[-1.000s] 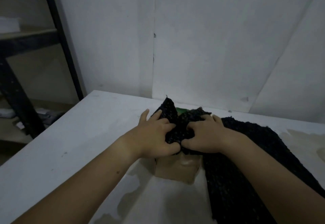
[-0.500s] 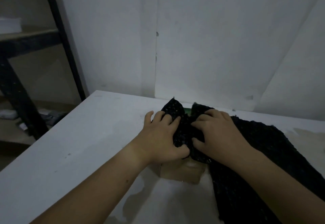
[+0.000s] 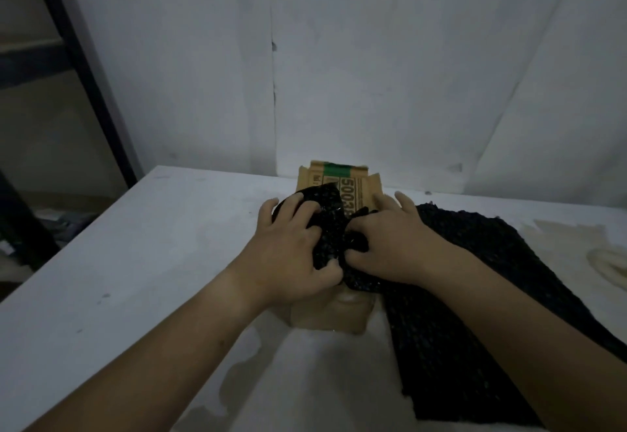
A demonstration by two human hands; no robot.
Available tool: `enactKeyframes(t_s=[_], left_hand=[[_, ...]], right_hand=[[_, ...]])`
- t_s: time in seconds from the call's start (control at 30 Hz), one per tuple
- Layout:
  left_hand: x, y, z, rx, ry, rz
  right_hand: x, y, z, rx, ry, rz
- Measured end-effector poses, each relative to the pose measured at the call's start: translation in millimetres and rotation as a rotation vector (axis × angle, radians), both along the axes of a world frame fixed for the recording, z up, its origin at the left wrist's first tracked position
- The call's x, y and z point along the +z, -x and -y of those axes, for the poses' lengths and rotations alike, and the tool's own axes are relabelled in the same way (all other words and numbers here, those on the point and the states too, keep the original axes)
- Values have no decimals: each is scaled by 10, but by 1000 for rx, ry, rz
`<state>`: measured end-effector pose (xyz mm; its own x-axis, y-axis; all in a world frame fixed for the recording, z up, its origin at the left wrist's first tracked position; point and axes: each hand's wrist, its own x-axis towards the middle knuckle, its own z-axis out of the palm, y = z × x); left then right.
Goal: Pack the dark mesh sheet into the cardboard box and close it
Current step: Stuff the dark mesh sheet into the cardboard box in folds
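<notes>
- Dark mesh sheet (image 3: pixel 475 279) is bunched at one end over the mouth of the cardboard box (image 3: pixel 330 316), while the greater part trails away toward 4 o'clock, flat on the tabletop (image 3: pixel 135 262).
- The bunched end is pressed down by both hands: the left hand (image 3: pixel 291 255) is curled, with its fingers dug into the wad, and the right hand (image 3: pixel 390 245) is closed on a fold just beside it, thumbs nearly touching.
- This paired hold is judged to serve two ends: the springy mesh is kept from lifting out, and the box is steadied beneath the pressure.
- A printed flap (image 3: pixel 339 184) with a green band stands up at 12 o'clock behind the hands, left open so that the mouth stays clear for stuffing.
- Only a small share of the sheet is judged to be inside; closing is not yet possible.
- The tabletop is pale and scuffed, with darker patches at 6 o'clock and a light stain at 3 o'clock.
- A plain pale wall with a vertical seam is seen behind, and a dark shelf frame (image 3: pixel 84 68) at 10 o'clock; the room is dim.
</notes>
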<state>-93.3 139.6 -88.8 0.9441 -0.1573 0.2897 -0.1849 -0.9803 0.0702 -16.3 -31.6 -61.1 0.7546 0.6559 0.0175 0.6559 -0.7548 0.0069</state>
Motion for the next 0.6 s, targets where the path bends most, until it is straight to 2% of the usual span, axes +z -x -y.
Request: enactKeyframes(t_s=[0.1,0.3,0.6], left_hand=[[-21,32,24,16,12,29],[-49,55,40,70,42,24],[-28,35,21,77,8,27]], right_hand=[[50,33,141,41,-183,228],[-43,23,195,55,-91,217],[-118,-195,-57,-28,129,-201]])
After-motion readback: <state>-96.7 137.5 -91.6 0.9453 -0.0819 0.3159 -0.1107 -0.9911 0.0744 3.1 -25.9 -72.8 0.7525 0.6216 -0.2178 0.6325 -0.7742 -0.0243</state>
